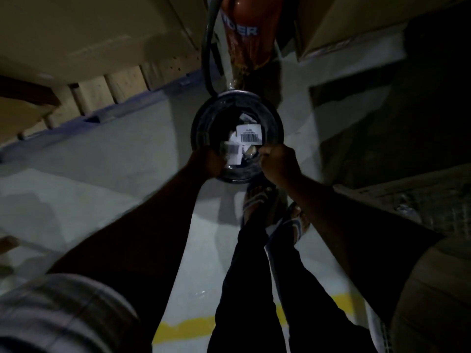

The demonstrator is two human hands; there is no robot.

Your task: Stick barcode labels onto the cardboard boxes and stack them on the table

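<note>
A round black bin (204, 118) stands on the pale floor (122, 159) in dim light, just ahead of the person's sandalled feet (257, 200). Inside it lie white paper scraps, and a barcode label (251, 135) lies face up toward the bin's 3 o'clock side, with a second, blurred label (233, 152) nearer 6 o'clock. The left hand (207, 161) curls over the near rim at about 7 o'clock and grips it. The right hand (279, 165) is balled tight against the rim at about 4 o'clock; I cannot tell whether it has the rim or some small scrap. At the bin's 12 o'clock stands a red fire extinguisher (251, 29) with a dark hose (207, 59). Cardboard boxes (76, 34) sit on a wooden pallet (114, 87) at 10 o'clock. A yellow line (188, 327) crosses the floor behind the feet.
</note>
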